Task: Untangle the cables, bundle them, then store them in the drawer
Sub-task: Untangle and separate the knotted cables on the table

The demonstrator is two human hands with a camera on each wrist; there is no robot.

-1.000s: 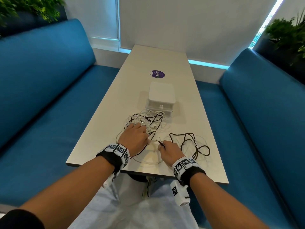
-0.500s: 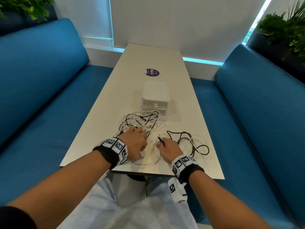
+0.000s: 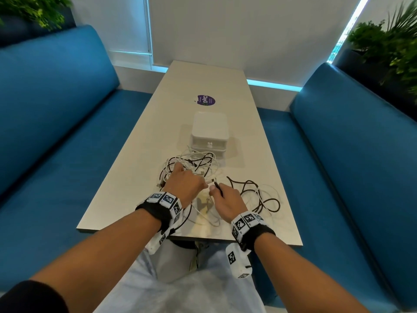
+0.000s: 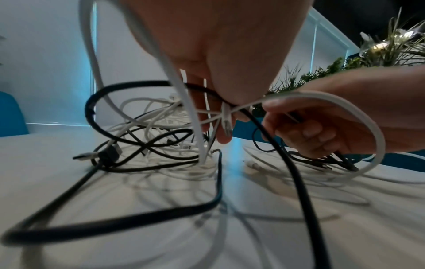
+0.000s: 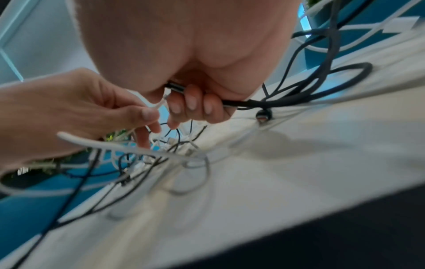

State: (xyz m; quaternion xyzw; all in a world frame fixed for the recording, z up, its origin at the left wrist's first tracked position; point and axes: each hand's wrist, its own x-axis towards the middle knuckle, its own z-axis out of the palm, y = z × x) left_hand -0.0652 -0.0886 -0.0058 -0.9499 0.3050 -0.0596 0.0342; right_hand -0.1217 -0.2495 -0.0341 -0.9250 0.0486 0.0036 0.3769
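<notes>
Table point(image 3: 140, 177) centre, benches at 3 and 9 o'clock. Drawer box point(image 3: 209, 129) mid-table, sticker point(image 3: 205, 100) behind at 12. Cable tangle point(image 3: 191, 166) before box at 6; second cable loop point(image 3: 255, 195) at 4. Plants at 10 and 2.

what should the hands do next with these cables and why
Probably draw the hands apart. The right hand grips a black cable end, the left hand pinches a white cable end, and both cross loops in the tangle on the table. The drawer box is shut, so storing comes later.
</notes>
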